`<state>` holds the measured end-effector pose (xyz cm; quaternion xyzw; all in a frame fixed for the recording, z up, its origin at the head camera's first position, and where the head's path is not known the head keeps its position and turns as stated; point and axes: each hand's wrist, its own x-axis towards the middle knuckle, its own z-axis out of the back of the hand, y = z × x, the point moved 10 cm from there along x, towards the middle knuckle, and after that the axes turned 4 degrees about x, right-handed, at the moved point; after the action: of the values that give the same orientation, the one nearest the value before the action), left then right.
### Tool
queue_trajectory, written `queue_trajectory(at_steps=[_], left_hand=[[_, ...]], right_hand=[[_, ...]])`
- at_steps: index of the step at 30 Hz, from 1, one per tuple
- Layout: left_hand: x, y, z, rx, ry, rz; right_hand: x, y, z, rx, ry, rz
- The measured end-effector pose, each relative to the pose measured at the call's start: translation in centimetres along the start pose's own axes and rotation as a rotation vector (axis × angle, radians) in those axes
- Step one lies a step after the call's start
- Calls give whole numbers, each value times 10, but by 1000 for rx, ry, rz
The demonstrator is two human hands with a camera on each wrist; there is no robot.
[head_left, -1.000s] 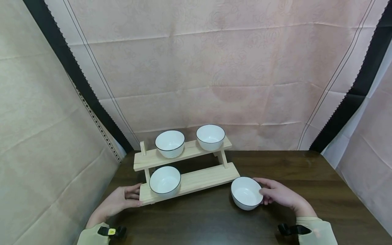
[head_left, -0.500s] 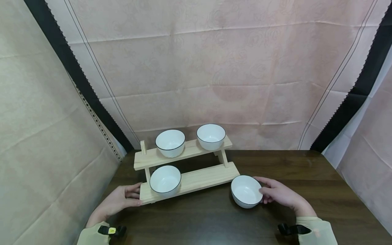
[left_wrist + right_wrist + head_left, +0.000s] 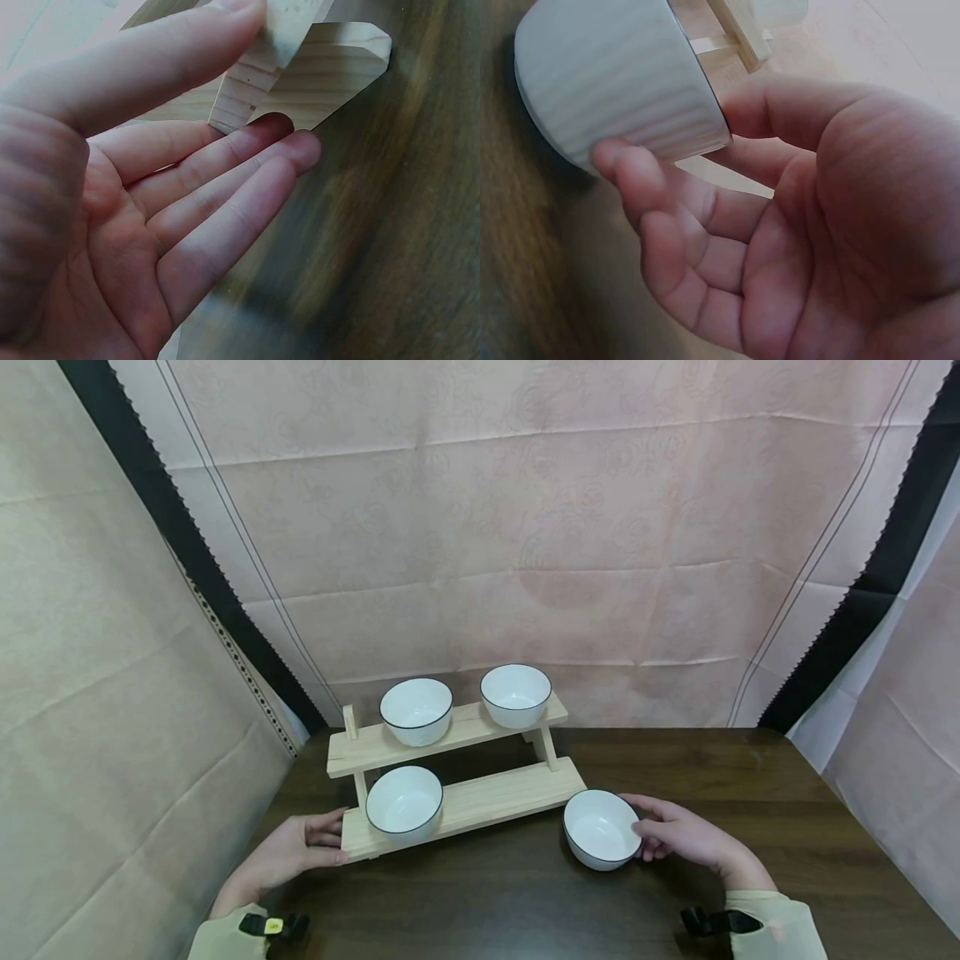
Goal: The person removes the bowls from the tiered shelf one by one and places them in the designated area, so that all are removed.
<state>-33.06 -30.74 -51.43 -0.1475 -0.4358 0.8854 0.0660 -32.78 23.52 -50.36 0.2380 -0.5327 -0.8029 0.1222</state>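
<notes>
Though near rack (image 3: 480, 802) edge, rightmost bowl (image 3: 602, 828) with room in front

Smooth bowl (image 3: 602, 831), matt wooden rack (image 3: 510, 797) (visible grain).

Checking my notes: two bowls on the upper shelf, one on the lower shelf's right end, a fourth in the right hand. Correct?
Not quite: the head view shows the lower bowl near the left end of the lower shelf; the rest holds.
</notes>
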Motion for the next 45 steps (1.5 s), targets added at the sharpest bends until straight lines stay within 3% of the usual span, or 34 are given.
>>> queue_trajectory(at_steps=[11,36,41,45], left_hand=[[0,2,-1,-4,3,-10],[1,9,2,29,-10,34],[2,6,1,20,0,14],[4,6,0,17,-1,18]], right_hand=[[1,-2,-1,4,17,-8],[-1,-10,4,-5,13,-57],[-4,-7,12,-24,-26,-62],[-7,-5,25,-37,-125,-96]])
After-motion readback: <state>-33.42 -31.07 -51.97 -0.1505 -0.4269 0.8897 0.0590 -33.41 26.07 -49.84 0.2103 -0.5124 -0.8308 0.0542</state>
